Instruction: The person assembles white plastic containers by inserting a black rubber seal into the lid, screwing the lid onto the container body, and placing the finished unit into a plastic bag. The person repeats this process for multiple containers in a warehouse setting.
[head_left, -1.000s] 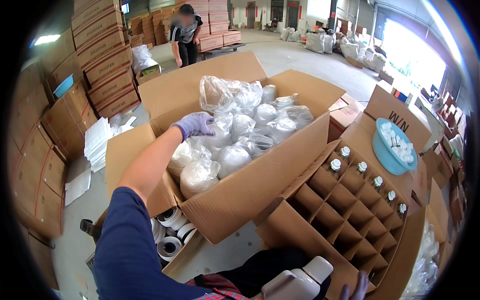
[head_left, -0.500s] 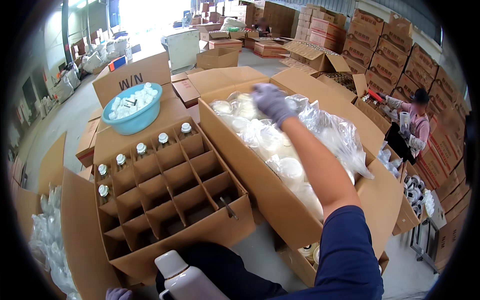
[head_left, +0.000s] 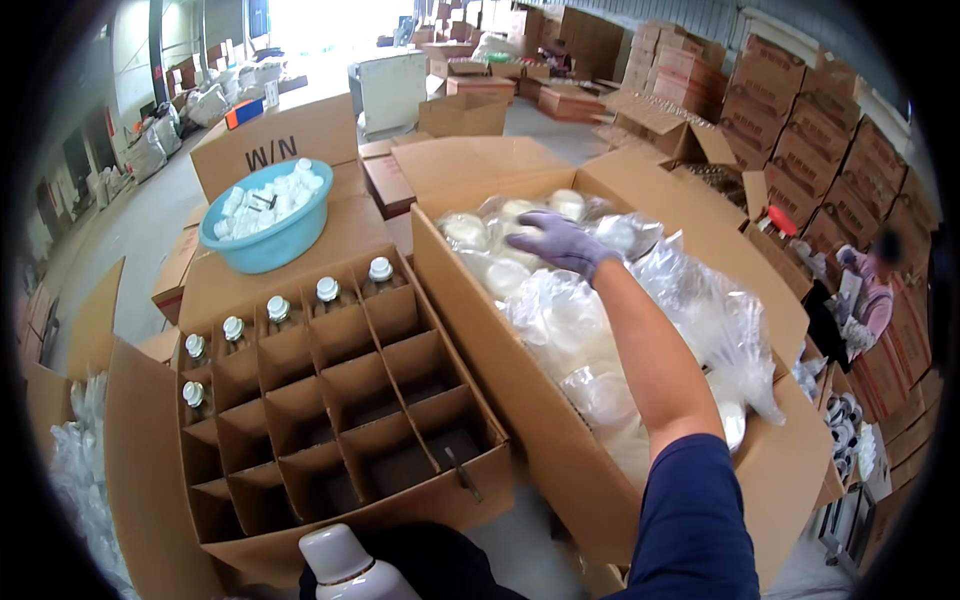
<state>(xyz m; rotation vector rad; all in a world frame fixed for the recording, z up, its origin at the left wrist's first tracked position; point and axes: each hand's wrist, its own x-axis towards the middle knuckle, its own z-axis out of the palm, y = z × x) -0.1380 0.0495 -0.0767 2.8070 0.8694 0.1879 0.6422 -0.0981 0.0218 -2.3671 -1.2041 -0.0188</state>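
My right hand (head_left: 565, 243), in a grey-purple glove, reaches into a long open carton (head_left: 520, 420). Its fingers are apart above pale round pieces (head_left: 505, 275) wrapped in clear plastic, and nothing shows in its grasp. Whether the fingertips touch a piece, I cannot tell. My left hand is out of the picture. To the left stands a divided carton (head_left: 355, 540), with several white-capped bottles (head_left: 327, 290) in its far and left cells. A pale flask (head_left: 345, 560) with a rounded cap stands upright at the lower edge, close to my dark-clothed leg.
A light-blue basin (head_left: 265, 245) of small white caps sits behind the divided carton. Clear plastic bags (head_left: 85, 480) fill a box at far left. On the right another person (head_left: 865, 290) works among boxes. Stacked cartons (head_left: 770, 100) line the back right.
My right hand has gone from a closed-looking, blurred shape to spread fingers over the wrapped pieces. The view has shifted a little, and my left glove has left the lower edge.
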